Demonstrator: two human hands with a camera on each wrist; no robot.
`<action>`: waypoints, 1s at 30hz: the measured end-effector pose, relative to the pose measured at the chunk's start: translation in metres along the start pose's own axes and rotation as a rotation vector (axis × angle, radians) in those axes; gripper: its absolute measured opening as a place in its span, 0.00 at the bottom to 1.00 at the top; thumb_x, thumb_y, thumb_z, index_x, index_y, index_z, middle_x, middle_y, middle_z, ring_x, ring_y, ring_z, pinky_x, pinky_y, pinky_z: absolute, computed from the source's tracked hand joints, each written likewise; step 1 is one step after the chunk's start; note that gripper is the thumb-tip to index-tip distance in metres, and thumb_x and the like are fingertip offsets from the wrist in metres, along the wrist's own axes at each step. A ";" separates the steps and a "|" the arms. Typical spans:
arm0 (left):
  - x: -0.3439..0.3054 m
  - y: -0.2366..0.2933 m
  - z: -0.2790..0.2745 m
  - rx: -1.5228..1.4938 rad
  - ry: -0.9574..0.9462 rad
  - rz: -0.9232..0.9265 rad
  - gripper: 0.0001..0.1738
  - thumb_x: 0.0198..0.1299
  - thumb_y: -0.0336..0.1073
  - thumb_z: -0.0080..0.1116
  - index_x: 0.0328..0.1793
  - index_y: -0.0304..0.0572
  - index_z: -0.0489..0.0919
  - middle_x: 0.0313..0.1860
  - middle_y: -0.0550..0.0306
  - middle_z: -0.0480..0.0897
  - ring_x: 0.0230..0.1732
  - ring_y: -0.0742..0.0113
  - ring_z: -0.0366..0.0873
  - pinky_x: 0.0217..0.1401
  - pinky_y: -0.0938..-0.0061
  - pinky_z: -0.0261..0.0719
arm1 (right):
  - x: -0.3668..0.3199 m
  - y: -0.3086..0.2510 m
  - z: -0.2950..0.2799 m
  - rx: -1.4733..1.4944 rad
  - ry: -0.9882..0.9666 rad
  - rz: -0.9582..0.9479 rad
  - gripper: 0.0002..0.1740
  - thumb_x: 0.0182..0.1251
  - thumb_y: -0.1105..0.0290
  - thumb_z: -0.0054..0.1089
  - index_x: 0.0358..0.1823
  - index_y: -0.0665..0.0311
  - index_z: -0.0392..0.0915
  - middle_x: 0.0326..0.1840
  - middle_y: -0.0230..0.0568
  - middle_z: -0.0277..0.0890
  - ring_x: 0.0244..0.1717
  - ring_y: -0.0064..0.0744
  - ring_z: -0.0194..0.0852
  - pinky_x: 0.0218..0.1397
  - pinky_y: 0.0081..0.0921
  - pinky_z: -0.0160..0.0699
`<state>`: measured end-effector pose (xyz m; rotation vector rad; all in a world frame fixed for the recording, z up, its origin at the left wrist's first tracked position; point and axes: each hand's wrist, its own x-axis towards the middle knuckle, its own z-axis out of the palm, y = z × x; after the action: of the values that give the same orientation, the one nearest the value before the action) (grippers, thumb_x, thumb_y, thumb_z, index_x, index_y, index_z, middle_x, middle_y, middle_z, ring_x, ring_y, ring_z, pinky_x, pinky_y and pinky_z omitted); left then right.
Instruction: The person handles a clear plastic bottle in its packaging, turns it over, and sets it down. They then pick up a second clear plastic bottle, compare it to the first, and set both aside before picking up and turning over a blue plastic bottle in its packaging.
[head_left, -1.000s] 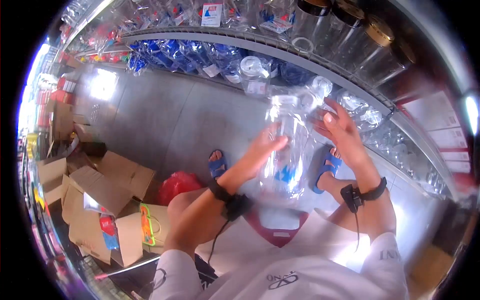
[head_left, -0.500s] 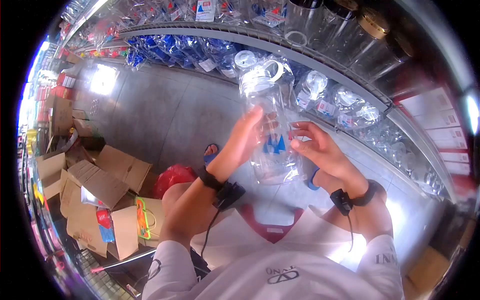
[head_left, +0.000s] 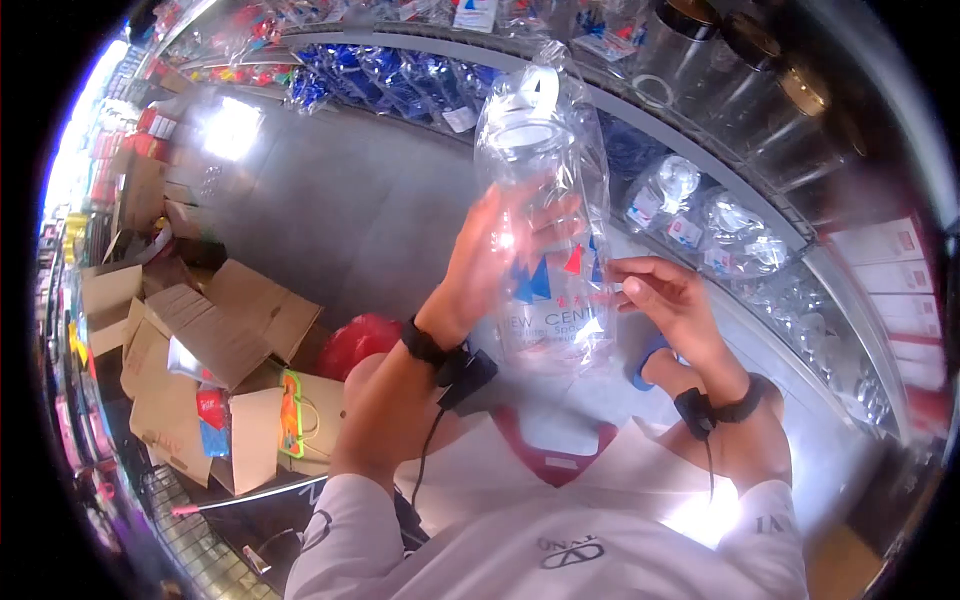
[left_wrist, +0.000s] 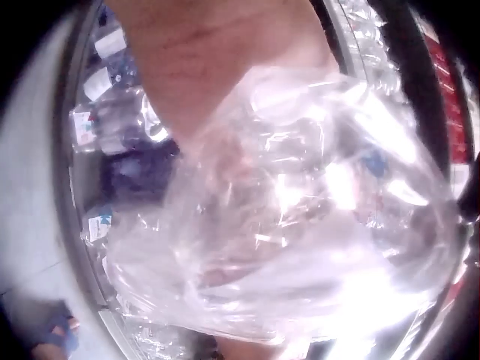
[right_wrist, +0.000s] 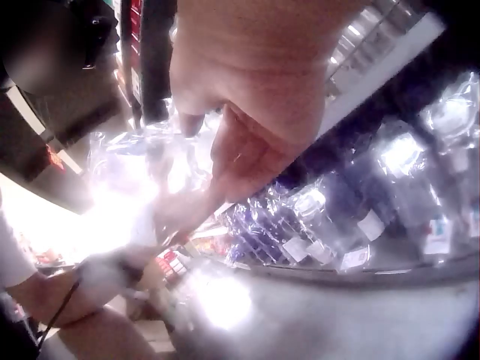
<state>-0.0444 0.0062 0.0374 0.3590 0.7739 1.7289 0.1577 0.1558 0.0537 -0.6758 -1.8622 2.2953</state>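
Observation:
A clear plastic water bottle in a crinkly clear bag stands upright in front of me in the head view. It has a white lid with a loop handle, and blue and red triangles above printed lettering. My left hand grips its left side, and its fingers show through the clear wall. In the left wrist view the shiny bag covers most of that hand. My right hand is at the bottle's right side, fingers loosely bent, fingertips right at the bag's edge.
Shelves with bagged bottles and blue bagged items curve along the far side. Dark-lidded jars stand on the upper shelf. Opened cardboard boxes and a red plastic bag lie on the left.
The bottle has come up closer to the head camera, and its printed lettering now faces me. My left hand stays on it; my right hand has come down to its right side.

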 end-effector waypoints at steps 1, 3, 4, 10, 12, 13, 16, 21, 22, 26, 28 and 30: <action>-0.003 0.003 0.002 -0.019 0.010 0.017 0.40 0.73 0.65 0.36 0.82 0.49 0.54 0.72 0.46 0.71 0.69 0.52 0.69 0.69 0.53 0.68 | 0.000 0.000 0.002 0.004 -0.006 -0.004 0.19 0.75 0.62 0.60 0.57 0.69 0.79 0.54 0.40 0.83 0.50 0.28 0.82 0.52 0.24 0.78; -0.007 0.008 0.009 -0.064 0.022 0.058 0.40 0.74 0.65 0.34 0.82 0.49 0.54 0.71 0.46 0.71 0.68 0.51 0.71 0.70 0.52 0.67 | 0.001 0.000 0.004 -0.008 -0.007 0.023 0.18 0.75 0.63 0.60 0.57 0.68 0.80 0.54 0.39 0.83 0.50 0.28 0.82 0.52 0.24 0.78; -0.007 0.009 0.007 -0.071 0.017 0.071 0.39 0.74 0.63 0.36 0.82 0.49 0.54 0.71 0.45 0.72 0.67 0.51 0.72 0.69 0.52 0.69 | 0.001 0.001 0.004 -0.020 -0.001 0.054 0.17 0.75 0.64 0.60 0.57 0.68 0.80 0.53 0.39 0.83 0.51 0.27 0.81 0.53 0.24 0.78; -0.008 0.004 -0.004 0.292 0.175 0.210 0.35 0.73 0.47 0.52 0.80 0.46 0.55 0.68 0.42 0.73 0.61 0.56 0.77 0.62 0.59 0.77 | 0.007 0.029 -0.002 -0.199 0.139 -0.160 0.19 0.73 0.68 0.61 0.61 0.68 0.76 0.54 0.40 0.82 0.57 0.29 0.78 0.60 0.26 0.75; -0.009 -0.015 0.004 0.650 0.380 0.258 0.36 0.71 0.42 0.56 0.79 0.44 0.55 0.67 0.42 0.73 0.60 0.58 0.77 0.59 0.62 0.79 | 0.004 0.027 0.005 -0.191 0.137 -0.229 0.24 0.72 0.69 0.62 0.66 0.68 0.71 0.58 0.42 0.79 0.61 0.30 0.75 0.65 0.28 0.72; -0.009 -0.029 0.012 0.592 0.408 0.261 0.38 0.72 0.42 0.56 0.80 0.38 0.52 0.68 0.40 0.71 0.66 0.57 0.73 0.64 0.64 0.76 | 0.002 0.025 0.012 -0.196 0.109 -0.252 0.27 0.72 0.68 0.63 0.68 0.68 0.68 0.61 0.43 0.76 0.63 0.31 0.73 0.67 0.28 0.70; -0.010 -0.059 0.016 0.766 0.332 0.371 0.42 0.72 0.43 0.54 0.82 0.33 0.46 0.70 0.38 0.68 0.72 0.54 0.67 0.69 0.62 0.71 | -0.001 0.027 0.021 -0.287 0.101 -0.240 0.37 0.69 0.67 0.67 0.74 0.68 0.58 0.70 0.46 0.67 0.68 0.33 0.66 0.73 0.32 0.62; -0.030 -0.058 0.019 0.745 0.125 0.148 0.36 0.77 0.49 0.43 0.82 0.34 0.52 0.76 0.42 0.65 0.71 0.58 0.67 0.72 0.61 0.67 | 0.004 0.027 0.010 -0.159 0.201 -0.035 0.40 0.63 0.66 0.73 0.71 0.68 0.61 0.65 0.44 0.69 0.64 0.30 0.69 0.65 0.33 0.72; -0.029 -0.055 0.012 0.745 0.080 0.107 0.37 0.77 0.54 0.38 0.82 0.35 0.53 0.74 0.43 0.67 0.70 0.59 0.69 0.71 0.62 0.67 | 0.003 0.020 0.009 -0.081 0.195 0.053 0.40 0.61 0.66 0.74 0.70 0.68 0.61 0.64 0.44 0.70 0.63 0.29 0.70 0.63 0.32 0.74; -0.026 -0.024 -0.012 0.715 0.118 0.103 0.41 0.76 0.65 0.22 0.77 0.38 0.61 0.62 0.44 0.80 0.57 0.59 0.79 0.61 0.63 0.76 | -0.010 0.027 0.002 0.349 0.107 0.345 0.44 0.65 0.43 0.61 0.74 0.65 0.61 0.62 0.46 0.73 0.59 0.36 0.73 0.60 0.37 0.75; -0.023 -0.006 -0.020 0.660 0.282 0.202 0.42 0.76 0.66 0.19 0.72 0.38 0.66 0.57 0.45 0.83 0.53 0.59 0.80 0.58 0.63 0.77 | -0.010 0.035 0.000 0.646 -0.024 0.423 0.49 0.67 0.33 0.52 0.69 0.72 0.62 0.60 0.53 0.72 0.55 0.46 0.76 0.58 0.45 0.80; -0.022 0.003 -0.026 0.615 0.386 0.257 0.42 0.75 0.67 0.18 0.69 0.39 0.68 0.55 0.45 0.84 0.51 0.58 0.81 0.56 0.63 0.78 | -0.003 0.035 0.000 1.040 -0.168 0.536 0.52 0.66 0.29 0.48 0.69 0.75 0.62 0.60 0.57 0.72 0.57 0.49 0.75 0.59 0.47 0.79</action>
<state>-0.0555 -0.0231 0.0236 0.5645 1.6092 1.7911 0.1670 0.1465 0.0214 -0.8407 -0.2880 3.1898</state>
